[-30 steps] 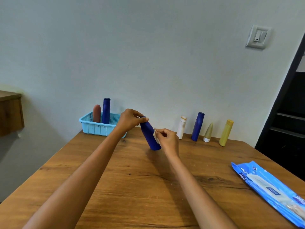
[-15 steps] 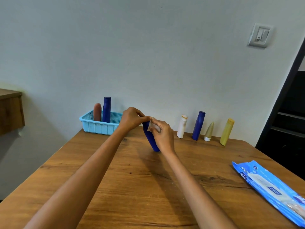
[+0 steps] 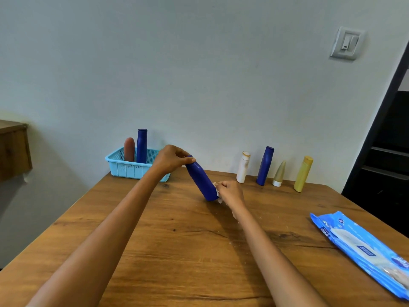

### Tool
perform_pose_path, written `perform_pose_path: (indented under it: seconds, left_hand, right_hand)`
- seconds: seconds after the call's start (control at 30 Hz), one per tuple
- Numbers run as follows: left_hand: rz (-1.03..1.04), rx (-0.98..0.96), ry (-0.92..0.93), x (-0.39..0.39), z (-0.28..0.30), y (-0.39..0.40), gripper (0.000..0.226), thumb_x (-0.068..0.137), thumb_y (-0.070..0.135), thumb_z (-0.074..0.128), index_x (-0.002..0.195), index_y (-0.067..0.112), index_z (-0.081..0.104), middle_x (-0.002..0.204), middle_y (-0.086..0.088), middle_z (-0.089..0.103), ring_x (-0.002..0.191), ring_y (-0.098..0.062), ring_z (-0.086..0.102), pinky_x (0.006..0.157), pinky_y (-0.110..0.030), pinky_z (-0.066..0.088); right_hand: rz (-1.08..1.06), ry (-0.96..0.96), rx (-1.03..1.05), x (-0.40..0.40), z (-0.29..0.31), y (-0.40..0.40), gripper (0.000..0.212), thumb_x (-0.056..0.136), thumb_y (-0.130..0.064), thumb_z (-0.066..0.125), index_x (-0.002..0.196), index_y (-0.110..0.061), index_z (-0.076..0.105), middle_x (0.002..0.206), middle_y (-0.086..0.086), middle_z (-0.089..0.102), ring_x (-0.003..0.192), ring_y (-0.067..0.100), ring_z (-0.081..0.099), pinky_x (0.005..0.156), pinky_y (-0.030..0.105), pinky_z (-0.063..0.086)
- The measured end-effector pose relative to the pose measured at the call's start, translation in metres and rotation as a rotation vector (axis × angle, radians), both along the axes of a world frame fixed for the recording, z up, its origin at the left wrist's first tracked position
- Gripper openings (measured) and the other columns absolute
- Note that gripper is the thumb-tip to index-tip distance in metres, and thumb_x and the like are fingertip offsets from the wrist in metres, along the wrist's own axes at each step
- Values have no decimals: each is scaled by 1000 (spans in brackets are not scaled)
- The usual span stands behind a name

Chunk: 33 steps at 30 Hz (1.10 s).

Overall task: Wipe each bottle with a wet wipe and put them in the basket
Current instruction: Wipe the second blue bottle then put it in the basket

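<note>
A dark blue bottle [image 3: 201, 179] leans to the left with its base on the wooden table [image 3: 181, 238]. My left hand [image 3: 170, 159] pinches its top end. My right hand [image 3: 230, 191] holds a small white wet wipe [image 3: 216, 191] against the bottle's lower part near the base. A light blue basket [image 3: 130, 167] stands at the back left and holds a brown bottle [image 3: 129, 149] and a dark blue bottle [image 3: 141, 145]. Along the wall stand a white bottle [image 3: 243, 166], a dark blue bottle [image 3: 265, 166], a small beige tube [image 3: 279, 173] and a yellow bottle [image 3: 303, 173].
A blue pack of wet wipes [image 3: 363, 251] lies at the table's right edge. A wooden shelf [image 3: 13, 149] juts out at the far left. A dark doorway [image 3: 385, 151] opens on the right, and a light switch [image 3: 347, 43] sits on the wall.
My right hand has slid the wipe from the bottle's top down to its base. The bottle leans further to the left than before.
</note>
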<state>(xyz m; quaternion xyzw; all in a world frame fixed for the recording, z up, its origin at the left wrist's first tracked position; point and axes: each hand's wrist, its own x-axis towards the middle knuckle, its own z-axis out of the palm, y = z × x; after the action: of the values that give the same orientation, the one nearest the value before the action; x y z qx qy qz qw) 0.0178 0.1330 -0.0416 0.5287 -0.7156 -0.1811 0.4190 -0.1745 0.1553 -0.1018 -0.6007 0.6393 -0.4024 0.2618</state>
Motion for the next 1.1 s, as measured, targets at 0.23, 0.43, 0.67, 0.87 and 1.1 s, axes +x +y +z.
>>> perform_pose_path:
  seconds: [0.23, 0.43, 0.67, 0.87, 1.1]
  left_hand:
    - [-213, -113, -99, -1, 6, 2, 34, 84, 5, 66, 117, 11, 61, 114, -7, 64, 95, -15, 59, 80, -22, 47]
    - [-303, -142, -119, -2, 4, 4, 47, 81, -5, 64, 118, 21, 50, 114, 1, 56, 104, -16, 55, 78, -20, 51]
    - [-368, -109, -48, -4, 8, 8, 48, 81, -10, 61, 115, 22, 50, 111, 3, 57, 102, -12, 54, 75, -16, 52]
    - [-414, -85, 22, -10, 14, 13, 49, 81, -12, 58, 118, 19, 51, 113, 4, 57, 101, -7, 56, 80, -17, 53]
    - [-332, -54, 203, -20, 8, 12, 52, 80, -2, 68, 125, 20, 49, 110, -7, 65, 92, -6, 63, 75, -14, 53]
  right_hand:
    - [134, -270, -235, 29, 34, 15, 23, 96, -23, 50, 111, -16, 67, 104, -8, 65, 96, 7, 57, 66, 13, 42]
    - [133, -207, -300, 27, 18, 9, 32, 96, -22, 52, 127, -18, 58, 123, -7, 61, 108, 6, 56, 74, 12, 44]
    - [61, -431, -195, 20, 24, 9, 25, 94, -19, 55, 118, -19, 62, 117, -3, 63, 106, 11, 58, 79, 20, 49]
    - [138, -417, -349, 32, 43, 10, 26, 95, -18, 53, 118, -22, 64, 115, -3, 66, 108, 11, 59, 91, 27, 50]
    - [111, -462, -373, 27, 37, 8, 26, 92, -12, 57, 115, -20, 65, 115, -4, 66, 109, 13, 60, 94, 35, 52]
